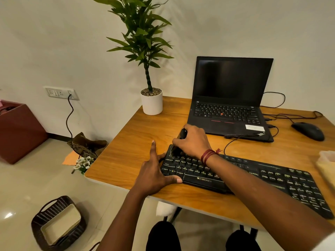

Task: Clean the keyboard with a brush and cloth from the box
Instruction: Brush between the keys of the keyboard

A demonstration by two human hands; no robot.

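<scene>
A black keyboard lies slanted on the wooden desk. My right hand grips a black brush, whose lower end meets the keyboard's far left corner. My left hand holds the keyboard's left end, thumb curled along its front edge and index finger stretched out on the desk. A translucent box with something pale yellow inside sits at the right edge, partly cut off.
An open black laptop stands behind the keyboard, a black mouse to its right with cables. A potted plant occupies the desk's far left corner. On the floor sit a dark basket and a maroon bin.
</scene>
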